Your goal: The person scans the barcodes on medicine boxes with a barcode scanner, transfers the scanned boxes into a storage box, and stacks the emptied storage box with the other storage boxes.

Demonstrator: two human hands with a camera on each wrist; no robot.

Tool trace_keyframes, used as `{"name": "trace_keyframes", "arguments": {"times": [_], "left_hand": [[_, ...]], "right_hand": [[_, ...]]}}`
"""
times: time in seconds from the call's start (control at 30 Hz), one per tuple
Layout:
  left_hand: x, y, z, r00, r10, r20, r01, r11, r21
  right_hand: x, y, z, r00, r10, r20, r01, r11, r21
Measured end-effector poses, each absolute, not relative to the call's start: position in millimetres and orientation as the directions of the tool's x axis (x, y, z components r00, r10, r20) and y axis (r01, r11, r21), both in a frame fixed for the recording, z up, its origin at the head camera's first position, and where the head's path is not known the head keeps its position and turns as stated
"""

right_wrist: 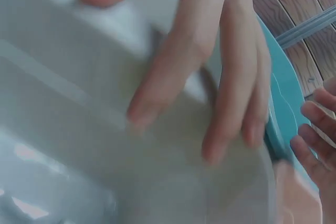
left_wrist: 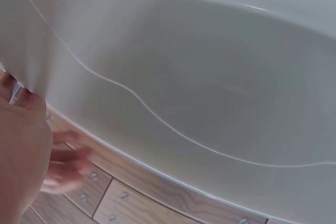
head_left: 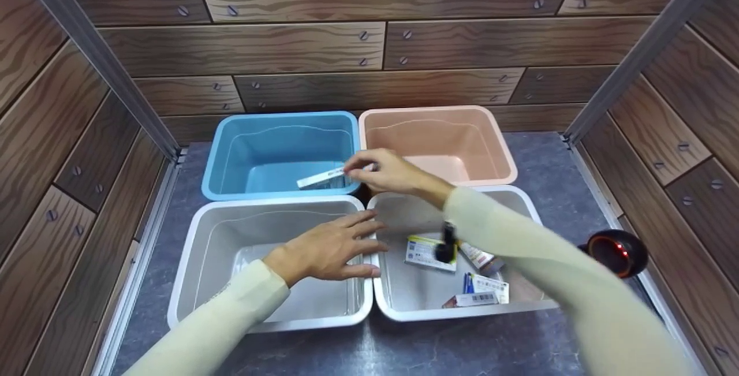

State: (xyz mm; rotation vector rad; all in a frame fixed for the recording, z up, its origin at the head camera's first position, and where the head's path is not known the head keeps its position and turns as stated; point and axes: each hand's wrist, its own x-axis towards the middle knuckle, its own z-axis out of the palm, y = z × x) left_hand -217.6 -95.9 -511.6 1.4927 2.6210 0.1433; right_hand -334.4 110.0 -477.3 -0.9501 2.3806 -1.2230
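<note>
In the head view my right hand [head_left: 384, 172] pinches one end of a slim white box [head_left: 320, 178] with its fingertips. The box tilts over the near right part of the blue bin [head_left: 283, 136]. My left hand [head_left: 335, 247] spreads its fingers at the rims where the left grey bin [head_left: 185, 275] and the right grey bin [head_left: 404, 315] meet. In the right wrist view the left hand [right_wrist: 210, 61] reaches in large and blurred from the top, and the right hand [right_wrist: 321, 135] shows at the right edge. The left hand [left_wrist: 21, 150] fills the left edge of its own view.
Inside the right grey bin lie several small boxes, among them a yellow-and-white box [head_left: 424, 257] and a red-and-white box with a barcode [head_left: 473, 299]. A peach bin [head_left: 433, 125] stands behind it. A black device with red lights [head_left: 618, 252] is at the right.
</note>
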Motion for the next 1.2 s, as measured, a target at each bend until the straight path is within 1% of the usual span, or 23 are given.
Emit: {"name": "trace_keyframes", "arguments": {"times": [0.07,0.2,0.33,0.43,0.5,0.57,0.67,0.7,0.8,0.87,1.0,1.1,1.2], "left_hand": [[-217.9,-94.4,-512.3,-0.505,0.861,-0.057,0.850,0.507,0.142],[-218.1,-92.4,-513.3,-0.500,0.863,-0.070,0.851,0.505,0.144],[-218.3,-93.0,-512.8,-0.500,0.862,-0.085,0.849,0.507,0.146],[-218.3,-94.4,-511.2,-0.506,0.858,-0.088,0.845,0.514,0.150],[-218.2,-95.2,-510.3,-0.511,0.854,-0.094,0.840,0.520,0.154],[-218.2,-96.1,-509.5,-0.513,0.853,-0.094,0.839,0.521,0.156],[-218.9,-96.0,-509.9,-0.513,0.853,-0.101,0.838,0.523,0.155],[-219.1,-95.6,-510.0,-0.513,0.852,-0.103,0.839,0.523,0.153],[-219.6,-94.2,-510.7,-0.513,0.851,-0.111,0.838,0.524,0.151],[-219.4,-93.6,-510.4,-0.518,0.847,-0.123,0.834,0.531,0.150],[-219.0,-93.6,-509.7,-0.520,0.844,-0.127,0.833,0.535,0.140],[-218.9,-94.1,-508.4,-0.513,0.851,-0.113,0.841,0.525,0.132],[-219.6,-93.9,-506.1,-0.506,0.855,-0.114,0.845,0.518,0.132]], "right_hand": [[-329.7,133.0,-477.7,-0.736,-0.674,0.057,-0.430,0.401,-0.809],[-316.5,183.1,-485.2,-0.728,-0.683,0.058,-0.443,0.404,-0.800],[-301.9,225.1,-497.5,-0.702,-0.712,-0.029,-0.381,0.409,-0.829],[-292.7,245.9,-507.5,-0.702,-0.699,-0.138,-0.267,0.437,-0.859],[-288.6,256.1,-515.3,-0.699,-0.686,-0.203,-0.226,0.481,-0.847],[-286.3,263.0,-523.4,-0.680,-0.679,-0.275,-0.217,0.545,-0.810],[-285.6,269.3,-535.2,-0.628,-0.677,-0.383,-0.228,0.631,-0.742],[-285.7,269.5,-538.5,-0.608,-0.678,-0.413,-0.234,0.650,-0.723],[-285.8,268.4,-546.0,-0.570,-0.640,-0.515,-0.197,0.715,-0.671],[-285.3,265.3,-549.4,-0.548,-0.623,-0.558,-0.200,0.745,-0.636],[-283.2,257.7,-554.9,-0.531,-0.605,-0.594,-0.257,0.783,-0.567],[-282.2,252.8,-557.2,-0.535,-0.602,-0.593,-0.310,0.793,-0.525],[-282.9,250.5,-558.8,-0.510,-0.627,-0.588,-0.393,0.779,-0.489]]}}
